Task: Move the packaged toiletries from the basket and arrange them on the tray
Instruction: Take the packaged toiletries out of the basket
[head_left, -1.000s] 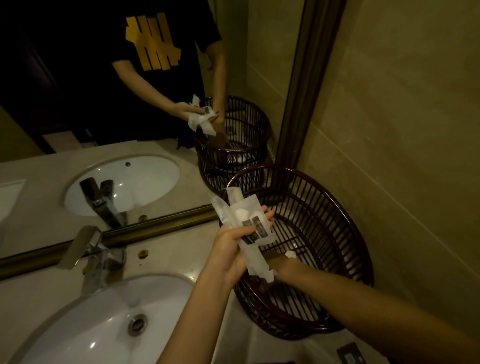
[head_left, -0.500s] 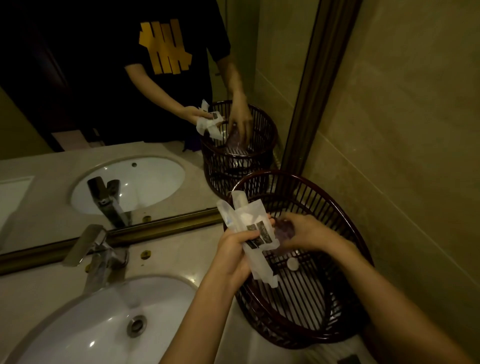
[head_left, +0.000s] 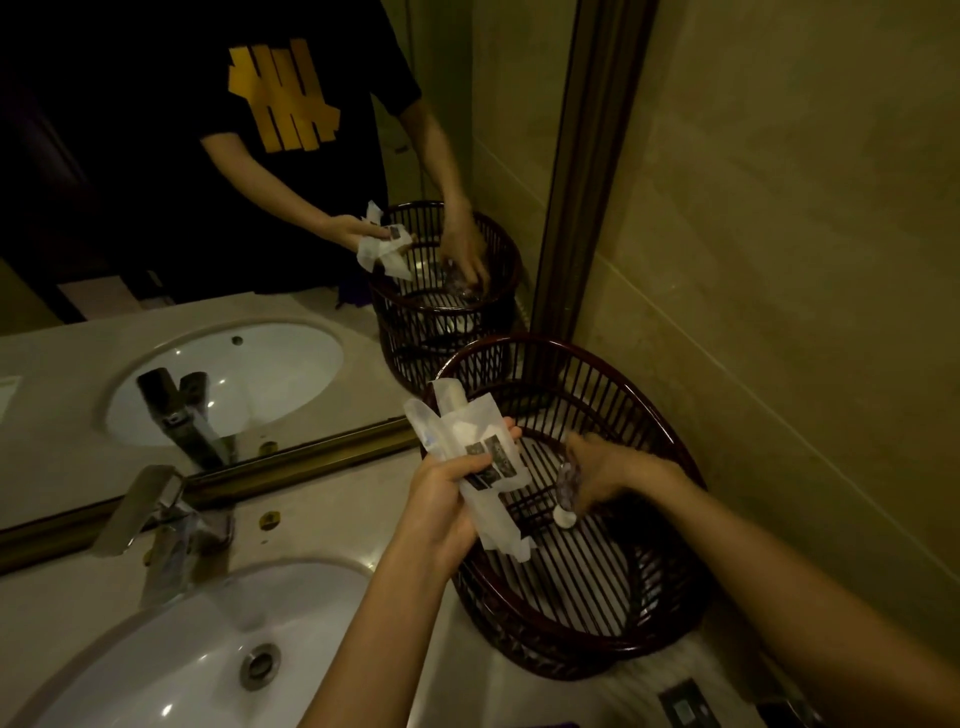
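A dark slatted basket (head_left: 670, 457) stands on the counter by the right wall. My left hand (head_left: 441, 499) is over its left rim, closed on a bunch of white toiletry packets (head_left: 483, 462) with dark labels. My right hand (head_left: 608, 467) hangs over the inside of the basket, pinching a small clear bottle (head_left: 566, 488) with a white cap that points down. The basket floor under it looks bare. No tray is in view.
A white sink (head_left: 171, 665) with a chrome tap (head_left: 156, 509) fills the lower left. A mirror (head_left: 260, 208) behind the counter shows a person in a black shirt and the basket's reflection. A tiled wall (head_left: 779, 260) closes the right side.
My right hand came up from the basket bottom and now holds a small bottle above the slats. The left hand kept its packets and barely moved.
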